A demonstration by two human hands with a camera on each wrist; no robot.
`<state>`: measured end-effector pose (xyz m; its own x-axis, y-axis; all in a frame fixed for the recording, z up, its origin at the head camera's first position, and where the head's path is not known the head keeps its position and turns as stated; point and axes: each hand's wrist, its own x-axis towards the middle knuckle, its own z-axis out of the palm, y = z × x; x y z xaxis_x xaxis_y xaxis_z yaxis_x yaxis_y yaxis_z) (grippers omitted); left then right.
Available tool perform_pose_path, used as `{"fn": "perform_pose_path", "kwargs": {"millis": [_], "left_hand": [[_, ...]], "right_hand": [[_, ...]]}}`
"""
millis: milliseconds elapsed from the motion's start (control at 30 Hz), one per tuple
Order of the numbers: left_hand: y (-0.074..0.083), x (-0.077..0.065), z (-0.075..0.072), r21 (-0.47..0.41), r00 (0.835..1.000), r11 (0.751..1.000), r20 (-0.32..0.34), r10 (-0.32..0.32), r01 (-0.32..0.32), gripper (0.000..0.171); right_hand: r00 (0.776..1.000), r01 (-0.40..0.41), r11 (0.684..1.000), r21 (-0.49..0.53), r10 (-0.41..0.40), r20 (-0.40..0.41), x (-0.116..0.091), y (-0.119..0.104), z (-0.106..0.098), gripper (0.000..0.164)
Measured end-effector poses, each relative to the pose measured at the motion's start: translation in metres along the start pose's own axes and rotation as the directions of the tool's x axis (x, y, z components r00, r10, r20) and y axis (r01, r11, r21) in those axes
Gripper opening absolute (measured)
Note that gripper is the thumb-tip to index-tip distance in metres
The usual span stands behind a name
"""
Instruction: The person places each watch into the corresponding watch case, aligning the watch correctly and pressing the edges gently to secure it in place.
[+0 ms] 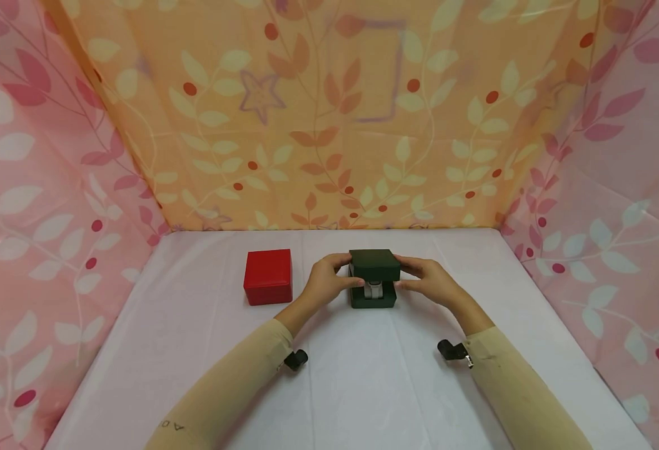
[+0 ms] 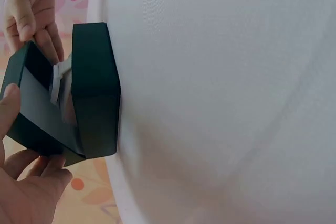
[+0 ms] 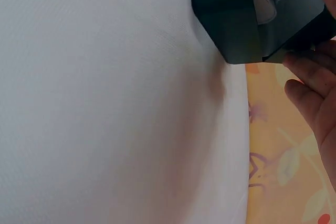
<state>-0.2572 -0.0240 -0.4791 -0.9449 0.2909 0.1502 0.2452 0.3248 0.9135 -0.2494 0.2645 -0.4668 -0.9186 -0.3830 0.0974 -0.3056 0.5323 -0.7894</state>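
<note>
A dark green hinged box (image 1: 373, 304) sits on the white-covered table, its lid (image 1: 374, 266) raised part way on the far-side hinge. Inside, a pale grey watch (image 1: 373, 290) stands around a cushion, partly hidden under the lid. My left hand (image 1: 325, 275) grips the lid's left side, the thumb at its front edge and the fingers behind it. On the opposite side my right hand (image 1: 432, 281) holds the lid in the same way. From the left wrist view, the lid's grey lining (image 2: 39, 108) shows between the two hands.
A closed red box (image 1: 268, 277) lies to the left of the green one, beyond my left forearm. White cloth (image 1: 352, 387) covers the table. Patterned fabric walls (image 1: 329, 112) enclose the back and both sides. Small black cameras (image 1: 297, 359) are strapped at both wrists.
</note>
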Motion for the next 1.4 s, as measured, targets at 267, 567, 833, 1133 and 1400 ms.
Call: {"fn": "perform_pose_path", "kwargs": {"millis": [267, 567, 833, 1133, 1400], "left_hand": [[0.0, 0.0, 0.005, -0.022, 0.999, 0.999, -0.022, -0.032, 0.031, 0.073], [0.0, 0.001, 0.01, -0.008, 0.998, 1.0, -0.046, -0.03, 0.029, 0.072], [-0.001, 0.003, 0.012, -0.04, 0.998, 0.999, -0.041, -0.037, 0.036, 0.074], [-0.005, 0.008, 0.011, -0.032, 0.999, 0.999, -0.038, -0.017, 0.016, 0.076], [-0.009, 0.01, 0.014, -0.034, 1.0, 0.999, -0.022, -0.011, 0.01, 0.078]], "right_hand": [[0.999, -0.02, 0.995, 0.093, 0.022, -0.024, 0.001, 0.006, 0.003, 0.069], [0.997, -0.047, 0.99, 0.132, 0.054, -0.05, 0.0, 0.007, 0.005, 0.068], [0.996, -0.043, 0.985, 0.166, 0.055, -0.065, 0.002, 0.011, 0.007, 0.066], [0.994, -0.054, 0.981, 0.185, 0.071, -0.085, 0.005, 0.01, 0.01, 0.067], [0.991, -0.072, 0.971, 0.227, 0.095, -0.092, 0.006, 0.013, 0.013, 0.067]]}}
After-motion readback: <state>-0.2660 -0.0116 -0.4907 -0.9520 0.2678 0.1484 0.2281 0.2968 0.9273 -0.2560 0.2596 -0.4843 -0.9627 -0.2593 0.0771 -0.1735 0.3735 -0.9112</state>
